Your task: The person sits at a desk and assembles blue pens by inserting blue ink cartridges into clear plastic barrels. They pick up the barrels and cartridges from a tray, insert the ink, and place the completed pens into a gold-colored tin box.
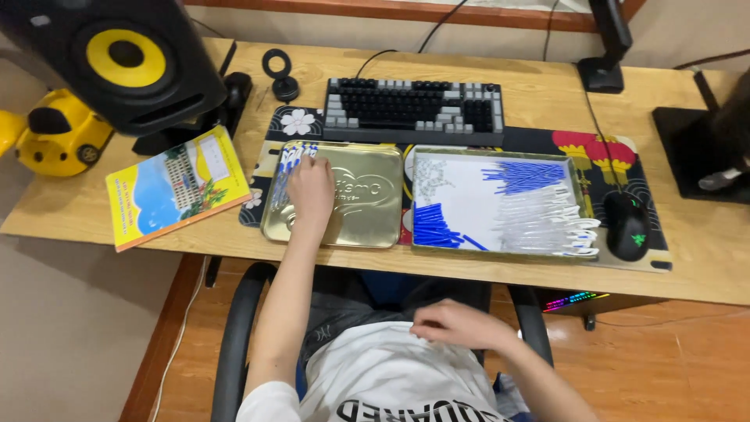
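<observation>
My left hand [310,190] reaches over a gold metal tin lid [367,205] on the desk and rests on a small bunch of blue-and-white pens [291,164] at the lid's upper left. My right hand [457,324] stays low at my lap, against my white shirt, fingers curled; whether it holds anything small I cannot tell. To the right sits the open tin tray [580,173], which holds blue pen caps [432,227], blue refills [527,176] and several clear pen barrels [547,227].
A black and grey keyboard [414,109] lies behind the tins on a patterned desk mat [617,148]. A black mouse [628,225] sits at right, a yellow booklet [176,187] at left, a black speaker [117,59] at back left.
</observation>
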